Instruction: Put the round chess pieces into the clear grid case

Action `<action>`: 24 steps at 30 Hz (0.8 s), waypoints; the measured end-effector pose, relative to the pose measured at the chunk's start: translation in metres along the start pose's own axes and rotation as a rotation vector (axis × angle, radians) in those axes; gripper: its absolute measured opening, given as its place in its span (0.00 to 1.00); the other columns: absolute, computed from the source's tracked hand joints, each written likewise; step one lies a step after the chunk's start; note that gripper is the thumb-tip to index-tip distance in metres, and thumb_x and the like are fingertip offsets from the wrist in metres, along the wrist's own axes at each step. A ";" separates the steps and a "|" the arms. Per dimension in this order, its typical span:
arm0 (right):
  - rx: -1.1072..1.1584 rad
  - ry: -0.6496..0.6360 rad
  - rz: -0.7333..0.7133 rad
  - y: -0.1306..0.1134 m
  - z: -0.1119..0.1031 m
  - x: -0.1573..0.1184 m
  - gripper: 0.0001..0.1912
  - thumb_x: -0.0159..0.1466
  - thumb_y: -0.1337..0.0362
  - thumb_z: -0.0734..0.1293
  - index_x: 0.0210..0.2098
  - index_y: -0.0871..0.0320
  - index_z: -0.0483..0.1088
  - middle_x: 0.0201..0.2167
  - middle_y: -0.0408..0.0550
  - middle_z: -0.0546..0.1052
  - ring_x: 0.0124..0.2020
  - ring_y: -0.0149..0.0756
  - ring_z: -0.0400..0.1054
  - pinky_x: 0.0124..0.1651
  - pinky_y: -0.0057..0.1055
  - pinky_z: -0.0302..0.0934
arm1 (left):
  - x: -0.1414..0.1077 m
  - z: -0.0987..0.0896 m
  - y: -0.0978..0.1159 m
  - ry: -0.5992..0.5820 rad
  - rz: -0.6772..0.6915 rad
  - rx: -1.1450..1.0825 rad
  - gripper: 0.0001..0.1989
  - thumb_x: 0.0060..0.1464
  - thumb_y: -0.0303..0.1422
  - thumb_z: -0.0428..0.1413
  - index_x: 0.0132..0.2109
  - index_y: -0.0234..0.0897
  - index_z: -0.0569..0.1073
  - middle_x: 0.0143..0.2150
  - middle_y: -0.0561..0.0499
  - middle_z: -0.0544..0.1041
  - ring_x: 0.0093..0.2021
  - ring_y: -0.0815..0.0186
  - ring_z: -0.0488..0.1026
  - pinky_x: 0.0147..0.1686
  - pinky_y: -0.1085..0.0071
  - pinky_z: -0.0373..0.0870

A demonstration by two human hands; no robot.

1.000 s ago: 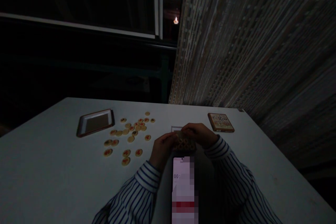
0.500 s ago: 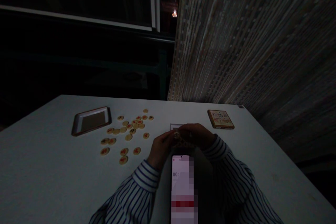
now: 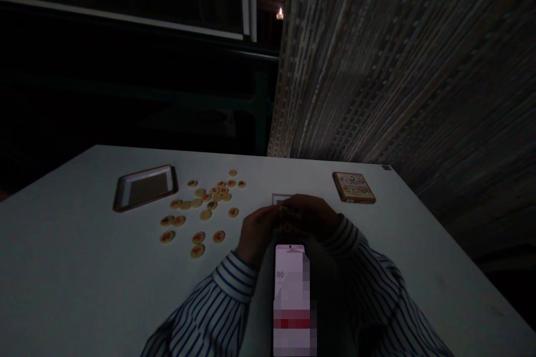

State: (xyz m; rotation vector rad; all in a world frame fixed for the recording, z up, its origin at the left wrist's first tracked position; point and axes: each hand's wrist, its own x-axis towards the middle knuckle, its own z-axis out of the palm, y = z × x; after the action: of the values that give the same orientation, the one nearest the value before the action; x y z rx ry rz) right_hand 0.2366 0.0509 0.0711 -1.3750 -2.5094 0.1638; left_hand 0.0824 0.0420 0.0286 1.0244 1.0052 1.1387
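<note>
My left hand [image 3: 256, 234] and my right hand [image 3: 316, 215] meet over the middle of the table, their fingers curled inward. Between them, in deep shadow, are several round wooden Chinese chess pieces [image 3: 288, 227], partly covered by the fingers. A flat item with a pale border [image 3: 276, 198] shows just beyond the fingertips; the rest is hidden. More Chinese chess pieces [image 3: 211, 204], with red or dark characters or plain backs, lie scattered to the left of my left hand. A lit phone [image 3: 288, 284] with a timer on its screen lies between my forearms.
An open shallow box half [image 3: 144, 188] rests at the back left of the white table [image 3: 104, 279]. Toward the back right lies a flat box lid [image 3: 354, 187] with printed characters. A string curtain [image 3: 335, 67] hangs past the table's far right edge.
The camera view has tilted slightly. Both hands stay together at the same spot, and the pieces between them look darker. The scattered pieces on the table have not moved.
</note>
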 end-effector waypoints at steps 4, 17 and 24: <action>-0.029 -0.007 -0.016 -0.002 -0.003 0.000 0.13 0.60 0.57 0.58 0.38 0.57 0.69 0.32 0.49 0.73 0.33 0.33 0.66 0.33 0.27 0.55 | 0.000 0.000 0.002 -0.023 0.010 0.058 0.12 0.44 0.37 0.55 0.36 0.36 0.75 0.37 0.48 0.77 0.39 0.62 0.72 0.40 0.69 0.69; -0.086 -0.136 0.133 0.011 -0.024 -0.005 0.13 0.58 0.60 0.60 0.40 0.57 0.68 0.35 0.49 0.75 0.34 0.34 0.68 0.33 0.27 0.56 | 0.007 -0.009 -0.011 0.212 0.190 0.345 0.13 0.44 0.36 0.54 0.37 0.35 0.75 0.36 0.47 0.76 0.37 0.63 0.72 0.40 0.66 0.68; -0.070 -0.138 0.152 0.024 -0.024 -0.011 0.12 0.56 0.61 0.62 0.40 0.55 0.68 0.33 0.47 0.75 0.32 0.34 0.68 0.31 0.27 0.56 | 0.011 -0.015 -0.027 0.118 0.147 0.343 0.16 0.44 0.35 0.54 0.42 0.36 0.73 0.40 0.45 0.75 0.41 0.62 0.71 0.44 0.63 0.66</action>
State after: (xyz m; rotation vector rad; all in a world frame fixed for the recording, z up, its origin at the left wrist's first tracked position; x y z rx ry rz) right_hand 0.2689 0.0540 0.0862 -1.6361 -2.5418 0.2100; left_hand 0.0754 0.0510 -0.0021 1.3336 1.2657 1.1815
